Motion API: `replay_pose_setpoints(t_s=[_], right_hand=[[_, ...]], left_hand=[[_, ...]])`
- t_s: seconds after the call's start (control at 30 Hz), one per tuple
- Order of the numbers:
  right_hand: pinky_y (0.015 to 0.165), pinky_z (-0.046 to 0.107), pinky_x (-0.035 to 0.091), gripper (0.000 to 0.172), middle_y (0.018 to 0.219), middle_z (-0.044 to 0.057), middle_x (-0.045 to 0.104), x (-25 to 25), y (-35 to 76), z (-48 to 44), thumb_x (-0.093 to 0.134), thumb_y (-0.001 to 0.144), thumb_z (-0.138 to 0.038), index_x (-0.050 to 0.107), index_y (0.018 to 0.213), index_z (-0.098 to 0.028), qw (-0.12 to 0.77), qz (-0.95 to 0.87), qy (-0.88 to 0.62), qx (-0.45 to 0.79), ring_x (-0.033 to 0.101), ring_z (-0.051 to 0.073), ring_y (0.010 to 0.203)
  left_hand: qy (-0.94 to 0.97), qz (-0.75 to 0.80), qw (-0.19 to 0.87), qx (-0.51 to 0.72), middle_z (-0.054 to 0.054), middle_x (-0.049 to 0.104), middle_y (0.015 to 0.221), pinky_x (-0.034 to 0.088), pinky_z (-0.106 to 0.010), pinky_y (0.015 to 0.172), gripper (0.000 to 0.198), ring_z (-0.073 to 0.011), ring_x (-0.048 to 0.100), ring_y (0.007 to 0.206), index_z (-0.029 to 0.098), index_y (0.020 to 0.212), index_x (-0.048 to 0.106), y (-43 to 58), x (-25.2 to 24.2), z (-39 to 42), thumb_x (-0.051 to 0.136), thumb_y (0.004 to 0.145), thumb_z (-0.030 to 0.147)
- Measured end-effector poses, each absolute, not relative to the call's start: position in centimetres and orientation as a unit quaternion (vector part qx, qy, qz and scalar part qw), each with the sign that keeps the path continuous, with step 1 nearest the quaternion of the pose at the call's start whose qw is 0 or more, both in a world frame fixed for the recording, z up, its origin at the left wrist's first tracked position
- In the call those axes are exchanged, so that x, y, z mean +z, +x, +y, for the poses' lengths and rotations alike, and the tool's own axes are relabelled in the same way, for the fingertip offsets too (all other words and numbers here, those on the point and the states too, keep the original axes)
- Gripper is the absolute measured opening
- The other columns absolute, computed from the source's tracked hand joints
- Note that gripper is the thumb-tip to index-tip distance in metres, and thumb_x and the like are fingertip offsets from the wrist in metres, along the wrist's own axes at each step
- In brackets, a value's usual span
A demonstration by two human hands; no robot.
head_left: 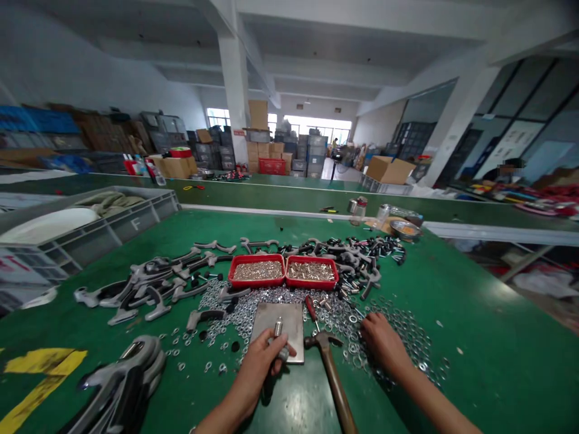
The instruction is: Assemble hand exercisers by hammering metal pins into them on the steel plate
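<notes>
A metal part [278, 327] is gripped in the left hand [260, 361], closed around its lower end, with the ridged end left sticking up past the fingers. The part is held over a square metal plate [293, 316]; whether the plate is touched cannot be told. The right hand [382, 339] is lowered, fingers curled, to the loose washers [414, 334], which are spread beneath and beyond it; whether anything is pinched there cannot be told, as the fingertips are hidden.

Between the two hands a hammer [333, 377] is laid, its head just beside the plate, and a red-handled screwdriver [310, 307] is seen beyond the hammer head. Farther ahead of the left hand, two red trays [257, 284] are set side by side, filled with small metal pieces. Grey-and-black handles [156, 304] are heaped ahead and to the left of that hand.
</notes>
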State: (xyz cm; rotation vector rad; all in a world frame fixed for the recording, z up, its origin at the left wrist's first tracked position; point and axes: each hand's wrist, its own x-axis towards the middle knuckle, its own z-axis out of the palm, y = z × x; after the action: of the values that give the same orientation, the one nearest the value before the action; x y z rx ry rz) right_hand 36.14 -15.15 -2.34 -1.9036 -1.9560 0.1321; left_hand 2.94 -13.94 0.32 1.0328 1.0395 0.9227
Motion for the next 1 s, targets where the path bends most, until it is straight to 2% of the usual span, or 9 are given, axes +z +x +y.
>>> replay_pose_setpoints(t_s=[0.1, 0.2, 0.23, 0.33, 0.47, 0.6, 0.73, 0.9, 1.0], right_hand=[[0.081, 0.040, 0.043, 0.018, 0.086, 0.011, 0.063, -1.9, 36.2, -14.4, 0.052, 0.086, -0.023, 0.060, 0.071, -0.023, 0.235, -0.694, -0.679, 0.046, 0.054, 0.028, 0.088], [0.080, 0.042, 0.047, 0.016, 0.089, 0.011, 0.065, -0.9, 33.9, -14.3, 0.049, 0.090, -0.032, 0.060, 0.084, -0.022, 0.301, -0.667, -0.675, 0.090, 0.059, 0.027, 0.085], [0.078, 0.041, 0.050, 0.018, 0.090, 0.009, 0.066, -0.4, 32.3, -14.5, 0.050, 0.090, -0.037, 0.060, 0.091, -0.022, 0.337, -0.649, -0.666, 0.144, 0.062, 0.026, 0.084], [0.074, 0.036, 0.053, 0.034, 0.093, 0.005, 0.069, 1.2, 26.5, -15.4, 0.059, 0.087, -0.046, 0.059, 0.111, -0.022, 0.467, -0.523, -0.556, 0.446, 0.067, 0.023, 0.081], [0.058, 0.028, 0.049, 0.030, 0.063, -0.002, 0.060, 1.5, 20.6, -15.7, 0.064, 0.085, -0.048, 0.063, 0.088, -0.019, 0.506, -0.430, -0.450, 0.597, 0.057, 0.014, 0.055], [0.055, 0.027, 0.049, 0.029, 0.066, -0.002, 0.058, 0.9, 19.3, -16.1, 0.064, 0.086, -0.046, 0.063, 0.086, -0.018, 0.501, -0.383, -0.394, 0.669, 0.055, 0.013, 0.056], [0.067, 0.033, 0.054, 0.024, 0.079, 0.002, 0.068, 1.1, 19.7, -17.2, 0.068, 0.083, -0.042, 0.065, 0.094, -0.021, 0.491, -0.476, -0.461, 0.565, 0.065, 0.019, 0.067], [0.087, 0.043, 0.051, 0.020, 0.100, 0.008, 0.073, 1.0, 20.0, -18.6, 0.064, 0.088, -0.029, 0.069, 0.107, -0.027, 0.479, -0.690, -0.494, 0.225, 0.067, 0.026, 0.094], [0.084, 0.041, 0.052, 0.028, 0.100, 0.008, 0.074, 0.8, 20.2, -18.5, 0.056, 0.093, -0.027, 0.065, 0.120, -0.027, 0.419, -0.771, -0.456, 0.151, 0.068, 0.025, 0.090]], left_hand=[[0.450, 0.492, 0.594, 0.450, -0.002, 0.066, 0.070, 0.028, -0.019, 0.043, 0.045, -0.0075, 0.041, 0.044, 0.016, 0.084, 0.060, 4.2, 0.4, -12.7, 0.063, 0.080, 0.060], [0.481, 0.488, 0.546, 0.483, -0.004, 0.066, 0.078, 0.042, -0.023, 0.057, 0.043, -0.0139, 0.055, 0.059, 0.017, 0.086, 0.063, 4.8, 1.3, -12.3, 0.060, 0.082, 0.060], [0.502, 0.482, 0.529, 0.486, -0.005, 0.067, 0.083, 0.045, -0.025, 0.066, 0.041, -0.0167, 0.059, 0.070, 0.017, 0.087, 0.064, 5.0, 1.7, -12.4, 0.058, 0.085, 0.058], [0.546, 0.463, 0.504, 0.483, -0.006, 0.066, 0.093, 0.044, -0.030, 0.086, 0.034, -0.0215, 0.059, 0.091, 0.018, 0.095, 0.063, 5.7, 2.7, -13.5, 0.054, 0.090, 0.050], [0.539, 0.462, 0.509, 0.487, -0.007, 0.063, 0.094, 0.043, -0.033, 0.090, 0.032, -0.0234, 0.057, 0.094, 0.019, 0.100, 0.060, 6.1, 3.1, -14.8, 0.053, 0.090, 0.049], [0.484, 0.486, 0.518, 0.511, -0.007, 0.063, 0.094, 0.041, -0.033, 0.091, 0.030, -0.0263, 0.055, 0.099, 0.020, 0.096, 0.062, 5.7, 2.2, -15.4, 0.064, 0.083, 0.047], [0.467, 0.491, 0.518, 0.522, -0.008, 0.063, 0.095, 0.040, -0.032, 0.092, 0.028, -0.0262, 0.055, 0.099, 0.020, 0.097, 0.062, 5.5, 2.1, -15.7, 0.063, 0.084, 0.045], [0.540, 0.460, 0.512, 0.485, -0.008, 0.063, 0.097, 0.040, -0.033, 0.091, 0.028, -0.0247, 0.056, 0.096, 0.020, 0.100, 0.061, 5.0, 4.1, -16.2, 0.055, 0.090, 0.045], [0.565, 0.459, 0.514, 0.454, -0.006, 0.064, 0.093, 0.041, -0.032, 0.086, 0.027, -0.0230, 0.057, 0.090, 0.020, 0.098, 0.062, 4.2, 3.7, -16.0, 0.054, 0.091, 0.045]])
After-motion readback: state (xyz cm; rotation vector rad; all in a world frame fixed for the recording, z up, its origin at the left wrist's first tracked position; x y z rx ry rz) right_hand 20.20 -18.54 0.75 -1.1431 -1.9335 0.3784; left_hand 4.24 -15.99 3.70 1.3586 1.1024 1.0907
